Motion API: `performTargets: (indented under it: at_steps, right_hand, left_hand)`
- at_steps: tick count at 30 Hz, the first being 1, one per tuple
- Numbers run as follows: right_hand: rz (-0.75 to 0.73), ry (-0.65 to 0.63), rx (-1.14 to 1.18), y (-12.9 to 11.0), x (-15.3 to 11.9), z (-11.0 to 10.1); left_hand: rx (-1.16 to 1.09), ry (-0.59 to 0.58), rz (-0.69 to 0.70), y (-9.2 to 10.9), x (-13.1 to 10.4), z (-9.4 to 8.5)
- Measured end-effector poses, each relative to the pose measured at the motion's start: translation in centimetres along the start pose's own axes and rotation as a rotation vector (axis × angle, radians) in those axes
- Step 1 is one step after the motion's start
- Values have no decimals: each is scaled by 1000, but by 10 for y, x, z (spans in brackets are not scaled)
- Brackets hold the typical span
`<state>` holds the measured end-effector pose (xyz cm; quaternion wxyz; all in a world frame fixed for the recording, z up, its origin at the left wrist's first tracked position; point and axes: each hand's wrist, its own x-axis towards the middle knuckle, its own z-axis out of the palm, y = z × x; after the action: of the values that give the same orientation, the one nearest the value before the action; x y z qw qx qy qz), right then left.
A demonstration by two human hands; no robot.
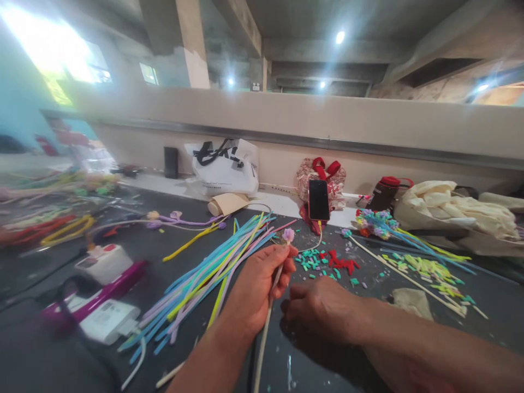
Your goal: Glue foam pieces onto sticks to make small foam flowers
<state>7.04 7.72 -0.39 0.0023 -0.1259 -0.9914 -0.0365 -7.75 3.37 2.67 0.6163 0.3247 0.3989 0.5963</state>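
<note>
My left hand (268, 273) is closed around a long cream pipe-cleaner stem (264, 338). A small pale purple flower head (288, 235) tops this stem, just above my thumb and fingertips. The stem's lower end runs down out of the picture. To its right, my right hand (321, 310) is low over the dark table with its fingers curled in. Whatever those fingers hold, if anything, is hidden. Short teal cut pieces (311, 262) and red cut pieces (339, 263) lie scattered just beyond my hands.
A bundle of coloured pipe cleaners (216, 267) lies left. A magenta power strip (98, 292) with plugs and cables is at the lower left. A phone (319, 200) leans at the back. Finished flowers (376, 222), yellow-green pieces (426, 268) and a dark bottle (381, 195) are right.
</note>
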Motion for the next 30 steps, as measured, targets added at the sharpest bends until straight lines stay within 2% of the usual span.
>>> performTargets:
  at_steps: [3, 5, 9, 13, 16, 18, 21, 26, 30]
  right_hand:
    - [-1, -3, -32, 1, 1, 2]
    - [70, 34, 43, 1, 1, -1]
    - [292, 147, 389, 7, -4, -18]
    - [408, 227, 637, 17, -15, -34]
    - [488, 254, 972, 20, -21, -36]
    - [549, 261, 1094, 21, -22, -35]
    - [607, 314, 1119, 21, -20, -33]
    - [578, 345, 1042, 22, -19, -35]
    - [686, 339, 1128, 18, -18, -39]
  left_hand:
    - [-6, -7, -17, 0, -1, 1]
    - [-7, -8, -24, 0, -2, 2]
    - [-5, -18, -56, 0, -3, 3]
    - [-75, 1, -179, -2, -3, 6]
    - [-140, 58, -229, -7, -4, 11]
    - [-164, 84, -246, -11, -3, 13]
    - [-156, 99, -264, -18, -2, 16]
    - [-138, 93, -245, -25, 1, 15]
    - [-123, 104, -220, -29, 0, 17]
